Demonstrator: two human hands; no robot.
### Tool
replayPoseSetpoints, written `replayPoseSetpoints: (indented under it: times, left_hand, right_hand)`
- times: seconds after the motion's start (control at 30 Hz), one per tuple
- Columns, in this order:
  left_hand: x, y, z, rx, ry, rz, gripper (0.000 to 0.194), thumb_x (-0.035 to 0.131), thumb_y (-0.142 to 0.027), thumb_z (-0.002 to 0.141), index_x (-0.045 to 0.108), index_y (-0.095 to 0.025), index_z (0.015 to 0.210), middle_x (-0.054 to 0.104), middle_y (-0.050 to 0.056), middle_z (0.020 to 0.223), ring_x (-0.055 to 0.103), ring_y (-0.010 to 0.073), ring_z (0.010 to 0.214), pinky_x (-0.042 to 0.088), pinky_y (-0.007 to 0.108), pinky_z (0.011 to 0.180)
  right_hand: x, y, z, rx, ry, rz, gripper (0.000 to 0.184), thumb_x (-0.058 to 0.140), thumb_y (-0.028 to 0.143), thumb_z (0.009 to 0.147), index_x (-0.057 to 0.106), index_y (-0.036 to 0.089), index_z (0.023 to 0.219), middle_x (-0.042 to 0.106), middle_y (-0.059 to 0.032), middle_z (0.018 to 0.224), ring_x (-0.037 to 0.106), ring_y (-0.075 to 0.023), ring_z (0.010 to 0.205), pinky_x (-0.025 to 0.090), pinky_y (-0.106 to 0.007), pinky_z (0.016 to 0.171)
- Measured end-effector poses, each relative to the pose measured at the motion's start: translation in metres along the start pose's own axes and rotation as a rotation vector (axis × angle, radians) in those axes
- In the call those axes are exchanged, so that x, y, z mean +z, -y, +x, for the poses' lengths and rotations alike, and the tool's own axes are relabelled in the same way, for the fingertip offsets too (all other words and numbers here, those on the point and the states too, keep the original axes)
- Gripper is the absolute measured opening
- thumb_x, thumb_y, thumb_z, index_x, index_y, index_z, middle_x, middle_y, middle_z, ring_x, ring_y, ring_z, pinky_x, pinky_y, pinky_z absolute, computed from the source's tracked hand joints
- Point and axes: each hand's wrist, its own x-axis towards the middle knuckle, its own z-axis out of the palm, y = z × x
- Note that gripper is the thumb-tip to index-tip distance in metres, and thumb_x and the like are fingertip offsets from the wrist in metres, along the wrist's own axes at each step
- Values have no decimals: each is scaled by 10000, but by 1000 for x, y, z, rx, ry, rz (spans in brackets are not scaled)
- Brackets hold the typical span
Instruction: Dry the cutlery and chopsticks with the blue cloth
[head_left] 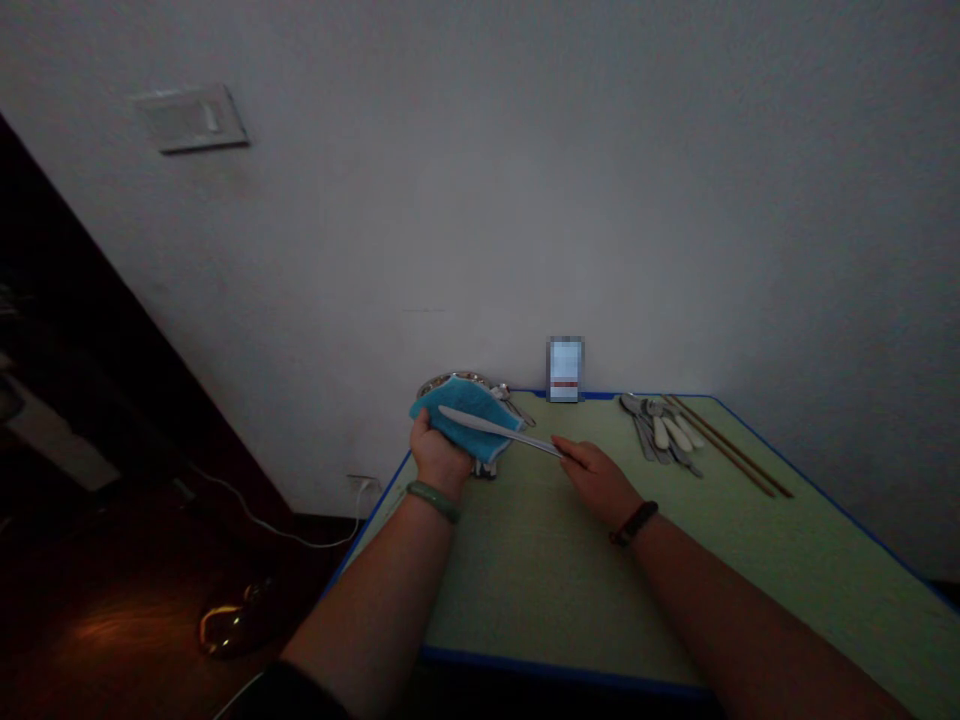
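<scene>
My left hand holds up a blue cloth, which lies spread over its palm and fingers with the thumb on the near edge. A metal table knife crosses the cloth, its blade toward the left. At the handle end, my right hand is closed on the knife. Behind the cloth, partly hidden by it, a round dish and some metal cutlery rest at the table's back left.
Several spoons, forks and knives, some with white handles, lie in a pile on the blue-edged green table. Two brown chopsticks lie right of them. A phone leans against the wall. A white cable hangs from a wall socket at left.
</scene>
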Motion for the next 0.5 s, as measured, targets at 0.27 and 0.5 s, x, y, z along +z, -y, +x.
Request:
replayPoseSetpoints:
  times: [0.27, 0.5]
  left_hand:
    - [-3, 3, 4, -17, -28, -10, 482, 406, -442, 869, 657, -133, 1139, 643, 168, 1263, 537, 369, 1254, 372, 575, 1064]
    - [-1, 5, 0, -12, -31, 44, 444, 447, -403, 852, 661, -132, 1130, 688, 157, 1181, 590, 357, 1190, 425, 550, 1030]
  right_hand:
    - [1, 1, -1, -35, 43, -56, 462, 430, 241, 914, 597, 150, 1334, 687, -128, 1129, 607, -227, 1084, 424, -372, 1014]
    - [1, 8, -3, -57, 92, -88, 471, 413, 247, 929, 572, 127, 1356, 676, -148, 1182, 609, -235, 1099, 429, -371, 1007]
